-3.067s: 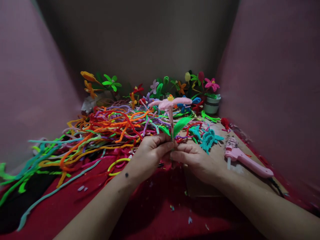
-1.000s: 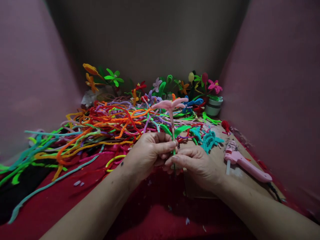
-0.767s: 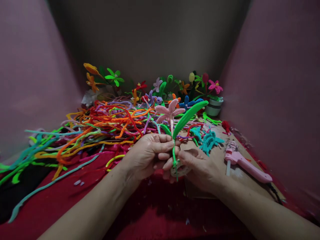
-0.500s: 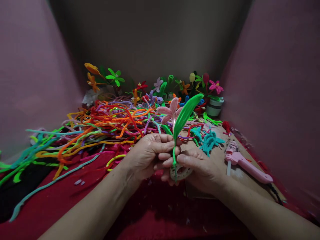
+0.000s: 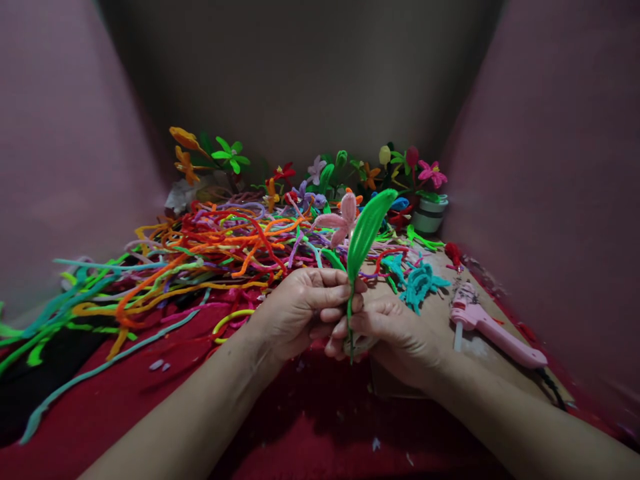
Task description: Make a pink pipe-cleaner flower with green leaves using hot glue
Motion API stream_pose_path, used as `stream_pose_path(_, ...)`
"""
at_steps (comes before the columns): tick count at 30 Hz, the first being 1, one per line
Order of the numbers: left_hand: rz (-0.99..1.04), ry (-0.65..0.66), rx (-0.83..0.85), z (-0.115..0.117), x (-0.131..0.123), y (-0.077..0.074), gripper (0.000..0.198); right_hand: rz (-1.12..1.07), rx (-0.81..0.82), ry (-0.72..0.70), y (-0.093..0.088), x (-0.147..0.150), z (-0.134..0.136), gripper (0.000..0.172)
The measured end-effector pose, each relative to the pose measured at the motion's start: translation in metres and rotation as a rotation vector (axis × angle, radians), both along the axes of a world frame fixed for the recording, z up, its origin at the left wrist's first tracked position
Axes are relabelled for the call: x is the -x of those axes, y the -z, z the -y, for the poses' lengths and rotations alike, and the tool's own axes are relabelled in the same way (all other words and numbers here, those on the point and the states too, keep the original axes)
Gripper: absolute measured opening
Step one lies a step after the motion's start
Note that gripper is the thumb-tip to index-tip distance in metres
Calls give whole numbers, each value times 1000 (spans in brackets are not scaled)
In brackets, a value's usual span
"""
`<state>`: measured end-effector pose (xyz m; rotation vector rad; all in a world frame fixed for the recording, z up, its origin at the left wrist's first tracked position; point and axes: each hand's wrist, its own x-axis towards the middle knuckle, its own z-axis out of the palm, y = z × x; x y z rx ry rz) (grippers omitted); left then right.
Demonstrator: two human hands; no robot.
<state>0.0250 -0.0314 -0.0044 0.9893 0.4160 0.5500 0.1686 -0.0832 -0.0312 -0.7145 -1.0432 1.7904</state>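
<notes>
A pipe-cleaner flower with pink petals (image 5: 340, 220) and a large bright green leaf (image 5: 370, 233) is held upright between both hands. My left hand (image 5: 305, 300) pinches its green stem just under the leaf's base. Lower down, my right hand (image 5: 385, 330) has its thumb and fingers closed around the stem, whose tip pokes out below. A pale round spool (image 5: 361, 344) sits within the right hand's grip, mostly covered by the fingers. Part of a second green leaf (image 5: 333, 259) shows behind the left fingers.
Loose coloured pipe cleaners (image 5: 220, 233) spread over the left side. At right, a pink glue gun (image 5: 500, 333) and turquoise pipe-cleaner pieces (image 5: 420, 283) lie on a brown board (image 5: 480, 363). Finished flowers and a small pale pot (image 5: 429, 215) line the back; red cloth (image 5: 300, 427) covers the front.
The large green leaf has turned and shifted slightly left, covering more of the pink petals. My right hand has closed further over the spool, which shows less.
</notes>
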Motion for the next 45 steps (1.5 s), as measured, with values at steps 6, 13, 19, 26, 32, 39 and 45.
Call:
stream_pose_path(6, -15, -35, 15, 0, 0, -1, 6, 59, -45, 34, 1, -1, -1, 21)
stream_pose_path(13, -13, -89, 27, 1, -1, -2, 4, 70, -82, 67, 1, -3, -3, 20)
stream_pose_path(19, -16, -136, 40, 0, -1, -1, 11, 54, -105, 45, 1, -3, -7, 18)
stream_pose_path(26, -37, -167, 49, 1, -2, -2, 16, -30, -82, -24, 3, -7, -8, 22)
stream_pose_path(32, -73, -170, 31, 2, -5, -1, 14, -92, -67, -89, 11, -10, -12, 23)
stream_pose_path(39, -54, -146, -36, 1, -5, 6, 12, -54, -93, -98, 13, -11, -12, 23)
stream_pose_path(45, -58, -120, -46, -4, -3, 10, 14, 135, -233, 44, 17, -12, -11, 19)
